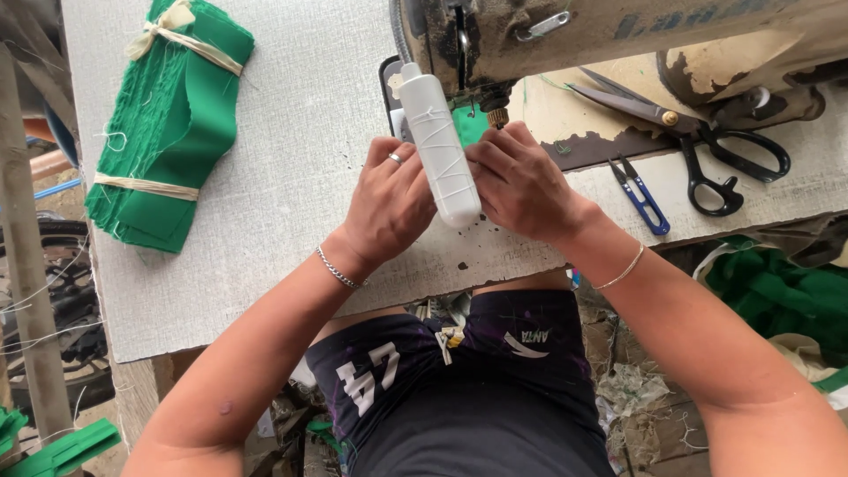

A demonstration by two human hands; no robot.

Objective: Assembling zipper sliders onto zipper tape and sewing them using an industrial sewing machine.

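Your left hand [389,203] and right hand [521,181] flank the white lamp tube [440,146] under the sewing machine [565,35] — fingers curled down on green fabric [471,126], grip hidden — I cannot tell.

This is a sewing workshop. An old, worn sewing machine [565,35] stands on a rough table [283,177]. Big black scissors [698,141] and small blue snips [643,196] lie near it. Tied bundles of green cloth [168,124] wait beside them.
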